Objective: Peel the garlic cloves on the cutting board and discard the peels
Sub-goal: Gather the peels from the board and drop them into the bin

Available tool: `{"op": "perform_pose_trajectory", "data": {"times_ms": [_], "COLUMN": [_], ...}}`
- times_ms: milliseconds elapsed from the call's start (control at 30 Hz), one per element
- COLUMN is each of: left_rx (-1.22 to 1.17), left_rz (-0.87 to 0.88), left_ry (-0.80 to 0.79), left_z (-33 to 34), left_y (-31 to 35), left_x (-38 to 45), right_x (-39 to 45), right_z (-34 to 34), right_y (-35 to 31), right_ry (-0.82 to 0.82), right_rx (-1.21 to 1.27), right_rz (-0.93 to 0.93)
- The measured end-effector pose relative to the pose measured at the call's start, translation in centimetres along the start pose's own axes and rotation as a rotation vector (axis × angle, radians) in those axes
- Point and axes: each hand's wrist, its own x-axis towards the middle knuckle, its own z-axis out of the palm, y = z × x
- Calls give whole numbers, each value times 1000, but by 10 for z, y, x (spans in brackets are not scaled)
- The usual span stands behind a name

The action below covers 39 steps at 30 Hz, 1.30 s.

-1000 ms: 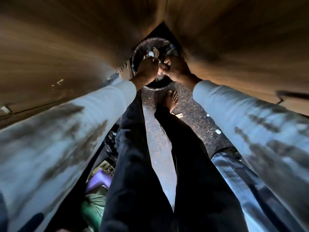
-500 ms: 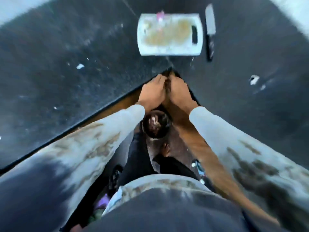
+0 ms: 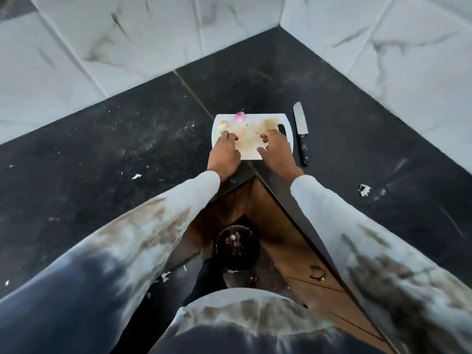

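A white cutting board (image 3: pixel 251 149) lies in the corner of the black counter. On it sit a pale garlic clove (image 3: pixel 223 124) at the far left, a pinkish clove (image 3: pixel 240 116) at the far edge and a small pink piece (image 3: pixel 240 130) near the middle. My left hand (image 3: pixel 224 154) rests on the board's left side, fingers curled down just below the pale clove; whether it grips anything is hidden. My right hand (image 3: pixel 274 149) hovers over the board's right side with fingers spread and nothing in it.
A black-handled knife (image 3: pixel 301 132) lies right of the board. Peel scraps (image 3: pixel 364 189) dot the counter. Below the counter edge stands a dark bin (image 3: pixel 237 247) holding peels on the floor. White marble-tiled walls close the corner behind the board.
Both hands rose from over the bin below the counter, came apart and now reach onto the cutting board. My view lifted from the floor to the countertop.
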Motion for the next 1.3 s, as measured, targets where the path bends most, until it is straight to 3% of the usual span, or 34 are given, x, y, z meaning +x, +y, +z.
{"op": "perform_pose_trajectory", "data": {"times_ms": [300,733,1000,1300], "left_rx": [9,70,136,-21], "left_rz": [66,148,333,378], "left_ry": [-108,-60,-133,50], "left_z": [16,41,10,-46], "left_y": [-29,-35,-16,35], "left_x": [68,116,141,174], "right_x": [56,83,101,150], "right_z": [40,63,28,-50], "right_y": [23,29,6,-32], "right_ry": [-36,-10,-12,74], "right_rx": [-38,-76,-170,-271], "right_rz": [114,126,-66,-248]}}
